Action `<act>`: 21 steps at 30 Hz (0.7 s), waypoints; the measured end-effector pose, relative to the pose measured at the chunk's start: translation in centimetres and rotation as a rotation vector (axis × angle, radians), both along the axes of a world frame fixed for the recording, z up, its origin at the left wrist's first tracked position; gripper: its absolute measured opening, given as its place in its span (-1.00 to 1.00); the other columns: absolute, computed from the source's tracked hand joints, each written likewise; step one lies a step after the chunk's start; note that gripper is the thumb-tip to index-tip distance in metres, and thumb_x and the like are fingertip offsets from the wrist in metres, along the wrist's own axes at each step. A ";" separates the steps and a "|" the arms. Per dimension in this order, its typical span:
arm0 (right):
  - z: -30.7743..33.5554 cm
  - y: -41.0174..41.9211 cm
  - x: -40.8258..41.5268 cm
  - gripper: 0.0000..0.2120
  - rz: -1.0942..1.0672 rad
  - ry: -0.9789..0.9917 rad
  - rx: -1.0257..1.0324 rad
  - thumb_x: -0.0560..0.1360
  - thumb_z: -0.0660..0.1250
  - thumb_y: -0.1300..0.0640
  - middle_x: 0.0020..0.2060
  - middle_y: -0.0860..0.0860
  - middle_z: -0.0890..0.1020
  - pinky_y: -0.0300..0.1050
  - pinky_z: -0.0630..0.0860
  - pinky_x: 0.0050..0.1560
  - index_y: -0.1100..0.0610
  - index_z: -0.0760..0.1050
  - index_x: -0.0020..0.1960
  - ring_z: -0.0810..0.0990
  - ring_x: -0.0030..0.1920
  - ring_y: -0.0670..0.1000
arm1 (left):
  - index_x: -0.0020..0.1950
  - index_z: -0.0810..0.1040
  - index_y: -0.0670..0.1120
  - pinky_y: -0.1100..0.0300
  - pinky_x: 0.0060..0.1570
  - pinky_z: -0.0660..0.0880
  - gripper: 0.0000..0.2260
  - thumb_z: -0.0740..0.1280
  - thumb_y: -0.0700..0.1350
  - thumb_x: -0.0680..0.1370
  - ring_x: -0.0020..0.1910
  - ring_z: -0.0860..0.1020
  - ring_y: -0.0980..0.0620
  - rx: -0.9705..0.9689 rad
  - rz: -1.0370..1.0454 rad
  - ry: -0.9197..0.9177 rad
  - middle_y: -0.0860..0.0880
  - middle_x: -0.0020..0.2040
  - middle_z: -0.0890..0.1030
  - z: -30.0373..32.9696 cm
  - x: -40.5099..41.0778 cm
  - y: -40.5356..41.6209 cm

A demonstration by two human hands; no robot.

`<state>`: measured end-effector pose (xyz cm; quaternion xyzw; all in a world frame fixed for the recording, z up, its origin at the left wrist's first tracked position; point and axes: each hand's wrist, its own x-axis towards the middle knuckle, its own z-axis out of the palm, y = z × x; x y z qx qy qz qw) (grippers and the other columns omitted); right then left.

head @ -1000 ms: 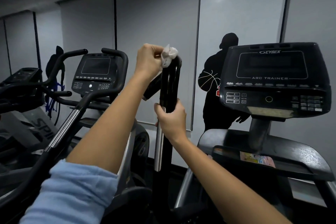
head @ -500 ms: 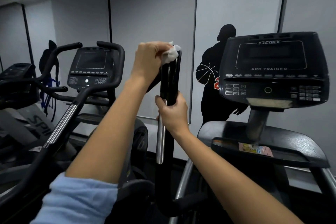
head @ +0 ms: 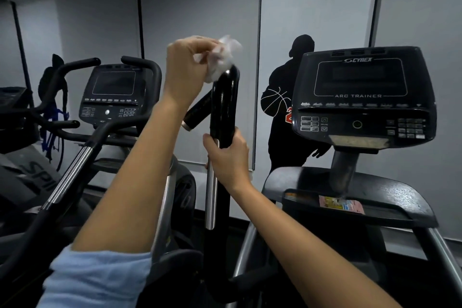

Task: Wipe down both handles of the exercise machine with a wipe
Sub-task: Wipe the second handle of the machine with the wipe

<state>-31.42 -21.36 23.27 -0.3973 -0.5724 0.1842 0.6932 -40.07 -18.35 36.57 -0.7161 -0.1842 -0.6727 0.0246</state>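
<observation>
Wipe (head: 222,57) (left hand (head: 186,70) holding) tops handle (head: 223,105).

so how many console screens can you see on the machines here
2. One is the Arc Trainer console at right, beside the black handle. The other is the console on the machine at left. A dark unit at the far left edge may be a third.

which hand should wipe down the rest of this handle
Left. The left hand already holds the wipe against the top of the handle; the right hand grips the handle lower down, steadying it.
</observation>
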 end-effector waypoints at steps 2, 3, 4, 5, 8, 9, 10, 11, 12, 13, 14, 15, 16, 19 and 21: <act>0.0 0.1 -0.1 -0.85 0.012 0.026 0.001 0.43 0.36 0.13 -0.36 -0.04 0.46 -0.37 0.39 -0.46 0.14 0.40 -0.15 0.41 -0.46 -0.17 | -0.06 0.64 -0.10 0.30 0.02 0.55 -0.82 0.39 -0.33 0.42 -0.09 0.63 0.08 -0.031 0.005 0.193 0.01 -0.08 0.64 -0.2 0.2 -0.7; -0.1 0.0 -0.1 -0.85 0.011 0.031 0.007 0.43 0.37 0.13 -0.36 -0.03 0.46 -0.39 0.38 -0.47 0.16 0.41 -0.14 0.41 -0.47 -0.18 | -0.06 0.64 -0.09 0.27 0.04 0.55 -0.80 0.38 -0.35 0.41 -0.08 0.63 0.06 -0.051 0.027 0.237 0.01 -0.07 0.64 -0.1 0.3 -0.5; -0.1 0.0 -0.1 -0.84 0.016 0.035 0.019 0.42 0.37 0.14 -0.35 -0.03 0.47 -0.40 0.37 -0.47 0.17 0.42 -0.12 0.41 -0.47 -0.19 | -0.06 0.65 -0.12 0.23 0.05 0.55 -0.80 0.37 -0.36 0.42 -0.06 0.63 0.04 -0.057 0.052 0.249 0.00 -0.06 0.64 0.1 0.3 -0.2; -0.1 0.0 -0.1 -0.84 0.022 0.036 0.028 0.42 0.37 0.14 -0.35 -0.03 0.48 -0.40 0.38 -0.46 0.18 0.42 -0.10 0.42 -0.46 -0.20 | -0.07 0.66 -0.16 0.21 0.05 0.55 -0.82 0.36 -0.37 0.42 -0.05 0.63 0.01 -0.057 0.072 0.242 -0.02 -0.05 0.65 0.5 0.4 0.2; -0.1 0.1 0.0 -0.85 0.011 0.008 0.034 0.43 0.37 0.13 -0.38 -0.08 0.45 -0.38 0.38 -0.43 0.14 0.41 -0.13 0.42 -0.45 -0.21 | -0.09 0.67 -0.25 0.19 -0.02 0.55 -0.83 0.31 -0.38 0.44 -0.06 0.63 -0.03 -0.090 0.121 0.205 -0.09 -0.03 0.67 1.7 0.7 1.9; -0.1 0.2 0.0 -0.85 0.007 0.000 0.043 0.43 0.36 0.13 -0.39 -0.09 0.44 -0.36 0.40 -0.42 0.13 0.40 -0.15 0.42 -0.44 -0.20 | -0.09 0.67 -0.25 0.19 -0.07 0.57 -0.83 0.30 -0.37 0.44 -0.08 0.63 -0.03 -0.108 0.129 0.198 -0.08 -0.05 0.66 2.0 0.8 2.5; -0.2 0.3 0.0 -0.85 0.006 -0.004 0.045 0.43 0.36 0.12 -0.40 -0.10 0.44 -0.30 0.45 -0.39 0.13 0.39 -0.16 0.43 -0.43 -0.18 | -0.08 0.67 -0.25 0.17 -0.13 0.59 -0.84 0.31 -0.36 0.45 -0.11 0.63 -0.03 -0.131 0.125 0.185 -0.07 -0.06 0.66 2.1 1.0 3.1; -0.2 0.4 0.0 -0.84 0.006 -0.006 0.047 0.43 0.36 0.11 -0.40 -0.10 0.44 -0.22 0.50 -0.36 0.12 0.39 -0.17 0.43 -0.42 -0.16 | -0.07 0.67 -0.25 0.16 -0.18 0.59 -0.87 0.34 -0.33 0.46 -0.14 0.62 -0.02 -0.150 0.110 0.162 -0.07 -0.07 0.66 2.1 1.3 3.8; -0.3 0.5 0.0 -0.84 0.001 -0.010 0.049 0.43 0.36 0.10 -0.40 -0.10 0.44 -0.19 0.52 -0.34 0.12 0.39 -0.17 0.45 -0.41 -0.14 | -0.05 0.67 -0.25 0.16 -0.21 0.60 -0.88 0.36 -0.29 0.47 -0.16 0.62 -0.01 -0.166 0.097 0.133 -0.07 -0.07 0.65 2.0 1.5 4.5; -0.2 0.6 0.1 -0.84 -0.006 -0.020 0.053 0.43 0.36 0.09 -0.39 -0.10 0.45 -0.22 0.50 -0.34 0.11 0.39 -0.17 0.44 -0.40 -0.14 | -0.05 0.67 -0.25 0.17 -0.22 0.60 -0.88 0.38 -0.23 0.48 -0.18 0.61 0.00 -0.180 0.086 0.099 -0.09 -0.08 0.66 1.8 1.7 5.3; -0.3 0.6 0.2 -0.84 -0.011 -0.031 0.060 0.43 0.36 0.10 -0.39 -0.11 0.45 -0.26 0.49 -0.34 0.11 0.39 -0.17 0.44 -0.41 -0.16 | -0.07 0.67 -0.23 0.14 -0.20 0.60 -0.85 0.39 -0.16 0.49 -0.20 0.62 0.00 -0.196 0.085 0.063 -0.09 -0.12 0.66 1.5 2.0 6.0; -0.1 0.6 0.2 -0.84 -0.009 -0.034 0.071 0.43 0.37 0.10 -0.39 -0.11 0.45 -0.28 0.50 -0.35 0.10 0.38 -0.17 0.45 -0.41 -0.16 | -0.12 0.68 -0.22 0.07 -0.17 0.60 -0.80 0.40 -0.08 0.48 -0.23 0.61 -0.01 -0.212 0.103 0.032 -0.06 -0.17 0.65 1.3 2.2 6.6; -0.1 0.6 0.3 -0.84 -0.005 -0.037 0.082 0.44 0.37 0.11 -0.39 -0.11 0.46 -0.31 0.51 -0.35 0.09 0.38 -0.18 0.46 -0.41 -0.17 | -0.19 0.68 -0.20 0.04 -0.17 0.59 -0.73 0.40 0.01 0.47 -0.18 0.64 0.01 -0.240 0.132 0.000 0.00 -0.20 0.62 1.1 2.3 7.0; 0.0 0.5 0.3 -0.85 -0.002 -0.042 0.092 0.44 0.37 0.14 -0.39 -0.10 0.47 -0.40 0.42 -0.39 0.10 0.38 -0.18 0.46 -0.40 -0.21 | -0.24 0.67 -0.17 0.12 -0.25 0.55 -0.73 0.41 0.04 0.44 -0.28 0.56 0.20 -0.274 0.150 -0.131 0.06 -0.31 0.55 0.3 2.2 7.2; 0.0 0.5 0.3 -0.85 -0.007 -0.030 0.088 0.44 0.37 0.14 -0.38 -0.10 0.46 -0.36 0.41 -0.38 0.11 0.39 -0.18 0.45 -0.40 -0.20 | -0.13 0.67 -0.11 0.11 -0.20 0.59 -0.93 0.43 -0.13 0.45 -0.34 0.58 0.24 -0.212 0.063 -0.232 0.08 -0.30 0.61 -0.3 1.7 5.7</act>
